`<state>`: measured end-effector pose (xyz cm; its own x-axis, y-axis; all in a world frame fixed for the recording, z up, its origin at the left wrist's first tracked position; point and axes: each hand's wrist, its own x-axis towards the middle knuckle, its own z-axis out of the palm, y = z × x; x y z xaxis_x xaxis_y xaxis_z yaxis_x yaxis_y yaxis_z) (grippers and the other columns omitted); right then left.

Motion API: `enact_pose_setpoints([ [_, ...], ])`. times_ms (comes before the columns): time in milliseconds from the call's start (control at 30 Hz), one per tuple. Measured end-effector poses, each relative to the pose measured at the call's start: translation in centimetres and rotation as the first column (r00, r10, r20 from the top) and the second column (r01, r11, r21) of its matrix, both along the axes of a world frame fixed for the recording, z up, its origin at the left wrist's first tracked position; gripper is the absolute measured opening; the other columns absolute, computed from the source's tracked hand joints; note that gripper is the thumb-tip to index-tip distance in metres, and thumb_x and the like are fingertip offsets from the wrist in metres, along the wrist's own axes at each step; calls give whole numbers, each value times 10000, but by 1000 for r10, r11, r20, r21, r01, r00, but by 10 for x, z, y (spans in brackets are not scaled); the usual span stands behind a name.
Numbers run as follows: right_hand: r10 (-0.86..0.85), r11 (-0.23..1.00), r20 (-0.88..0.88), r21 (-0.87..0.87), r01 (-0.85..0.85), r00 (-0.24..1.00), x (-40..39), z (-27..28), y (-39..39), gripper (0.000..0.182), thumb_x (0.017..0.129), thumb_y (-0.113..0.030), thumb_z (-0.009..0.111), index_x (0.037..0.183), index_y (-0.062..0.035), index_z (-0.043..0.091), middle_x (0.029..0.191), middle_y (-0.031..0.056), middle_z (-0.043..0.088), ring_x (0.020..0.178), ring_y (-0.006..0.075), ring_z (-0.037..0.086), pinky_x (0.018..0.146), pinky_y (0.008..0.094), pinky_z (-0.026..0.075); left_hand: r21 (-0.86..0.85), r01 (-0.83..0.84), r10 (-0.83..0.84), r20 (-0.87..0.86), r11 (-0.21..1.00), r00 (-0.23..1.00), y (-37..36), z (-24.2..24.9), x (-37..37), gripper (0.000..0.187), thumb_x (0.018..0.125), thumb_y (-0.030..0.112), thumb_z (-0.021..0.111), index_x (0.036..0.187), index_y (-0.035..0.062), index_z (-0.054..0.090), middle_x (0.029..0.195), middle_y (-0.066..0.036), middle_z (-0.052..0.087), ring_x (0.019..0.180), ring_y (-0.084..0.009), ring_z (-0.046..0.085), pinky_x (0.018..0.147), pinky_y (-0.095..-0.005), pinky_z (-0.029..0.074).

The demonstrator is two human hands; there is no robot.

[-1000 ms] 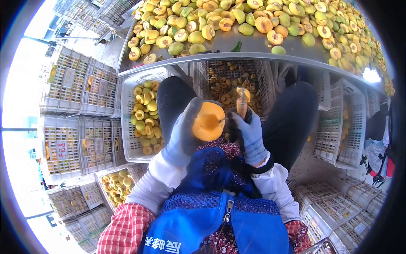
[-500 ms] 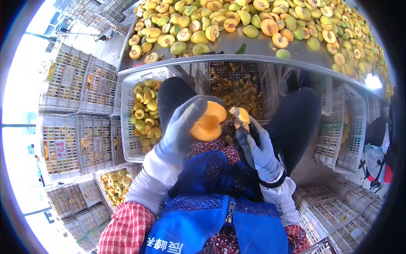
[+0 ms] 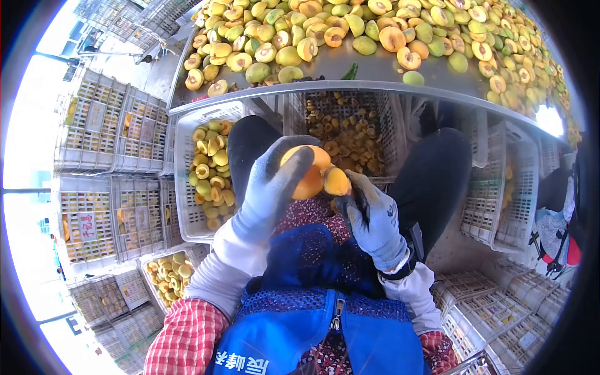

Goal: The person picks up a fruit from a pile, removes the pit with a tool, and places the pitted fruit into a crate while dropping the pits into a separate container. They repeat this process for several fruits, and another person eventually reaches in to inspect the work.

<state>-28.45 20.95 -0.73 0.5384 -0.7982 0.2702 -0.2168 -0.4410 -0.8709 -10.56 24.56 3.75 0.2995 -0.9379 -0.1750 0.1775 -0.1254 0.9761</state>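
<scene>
L hand in a grey glove grips a fruit half above the lap. R hand clasps a 2nd piece, touching the 1st, w/ a crate of cut fruit just left.

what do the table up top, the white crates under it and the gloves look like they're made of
The table looks like stainless steel: grey, smooth, with a bright sheen along its rim. The crates look like moulded white plastic, matte, with lattice walls. The gloves, on the left hand and the right hand, seem to be grey-blue knit fabric, probably with a darker coating on the fingers; that is hard to confirm.
</scene>
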Motion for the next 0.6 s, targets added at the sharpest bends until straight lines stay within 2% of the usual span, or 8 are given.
enact_pose_setpoints([
  [167, -102, 979, -89, -187, 84, 991, 1, 5, -1, 415, 775, -165, 675, 1143, -25, 543, 921, 157, 631, 768, 327, 630, 644, 371, 502, -57, -39, 49, 195, 998, 979, -3, -7, -4, 289, 895, 212, 584, 1074, -15, 585, 937, -62, 624, 861, -106, 558, 790, -239, 444],
  [300, -197, 967, -89, -182, 179, 976, -1, -7, -3, 447, 741, -170, 709, 1131, -21, 548, 880, 144, 615, 729, 316, 620, 624, 368, 498, -63, -39, 46, 116, 997, 992, -4, -4, -8, 268, 886, 161, 588, 1081, -22, 575, 941, -54, 626, 858, -106, 563, 791, -243, 453],
  [333, -213, 962, -39, -183, 203, 976, -1, -9, -4, 451, 739, -176, 712, 1128, -18, 548, 861, 142, 611, 716, 316, 616, 618, 368, 496, -70, -44, 54, 150, 997, 987, -5, -5, -11, 333, 824, 183, 676, 1086, 5, 574, 953, -74, 633, 845, -154, 609, 775, -274, 484],
  [367, -214, 962, -38, -184, 203, 976, -1, -8, -5, 451, 739, -176, 712, 1128, -18, 548, 861, 142, 611, 716, 316, 616, 618, 368, 496, -71, -44, 54, 151, 997, 987, -5, -6, -12, 333, 824, 183, 676, 1086, 5, 574, 953, -74, 633, 845, -154, 609, 775, -274, 484],
  [400, -236, 968, -79, -104, 228, 968, -1, -6, -5, 440, 735, -126, 693, 1131, -2, 549, 925, 175, 615, 803, 339, 620, 693, 365, 498, -101, -13, 58, 448, 995, 892, -5, -8, -14, 346, 805, 150, 686, 1088, -9, 565, 986, -83, 624, 893, -156, 598, 805, -285, 479],
  [433, -258, 966, -122, -23, 257, 959, -2, -5, -6, 432, 730, -76, 673, 1134, 15, 550, 989, 209, 619, 891, 363, 625, 767, 362, 500, -121, 27, 66, 700, 992, 711, -6, -9, -15, 362, 787, 117, 696, 1090, -23, 557, 1019, -92, 615, 942, -157, 586, 835, -297, 474],
  [500, -242, 970, -161, -42, 239, 957, -2, -3, -6, 434, 731, -67, 675, 1139, 6, 549, 994, 213, 618, 894, 360, 625, 773, 364, 498, -93, 81, 42, 872, 992, 488, -10, -10, -21, 577, 646, 162, 800, 1142, 42, 529, 1023, -119, 603, 921, -257, 619, 808, -335, 493],
  [600, -263, 963, -131, 22, 268, 956, 2, -9, -4, 420, 733, -73, 677, 1128, 0, 555, 987, 220, 616, 898, 365, 621, 766, 364, 498, -117, 80, 74, 908, 990, 412, -20, -22, -24, 565, 666, 295, 787, 1131, 88, 541, 985, -123, 599, 827, -311, 626, 689, -369, 515],
])
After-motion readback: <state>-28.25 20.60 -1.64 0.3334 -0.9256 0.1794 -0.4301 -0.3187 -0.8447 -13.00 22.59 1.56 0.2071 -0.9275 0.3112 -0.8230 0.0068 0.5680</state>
